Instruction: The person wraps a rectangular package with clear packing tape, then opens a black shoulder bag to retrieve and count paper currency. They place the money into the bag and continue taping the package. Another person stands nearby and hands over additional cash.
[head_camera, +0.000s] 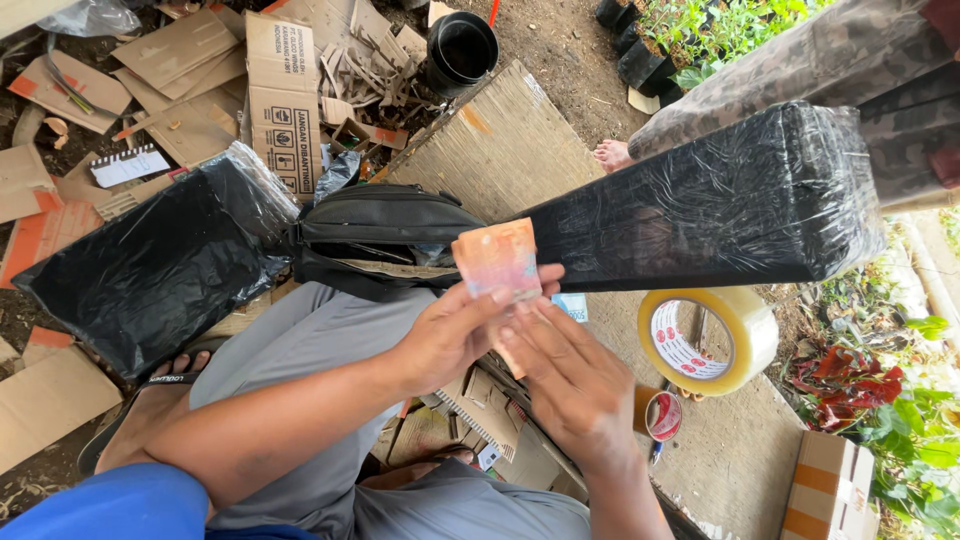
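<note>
My left hand (450, 335) and my right hand (570, 385) meet in front of me over my lap. Between them is a small stack of orange-pink banknotes (497, 258). The left thumb and fingers pinch the notes' lower edge, and the right fingertips touch them from below. Just behind the notes, a black waist bag (380, 235) rests on my grey-trousered knee. A long black package wrapped in clear film (700, 210) lies to the right of the notes.
A second black wrapped package (150, 270) lies left. A big roll of clear tape (710, 340) and a smaller red-cored roll (663, 415) sit on the woven mat (500, 140). Cardboard scraps (285, 100), a black pot (460, 45), another person's bare foot (612, 153), potted plants (700, 30).
</note>
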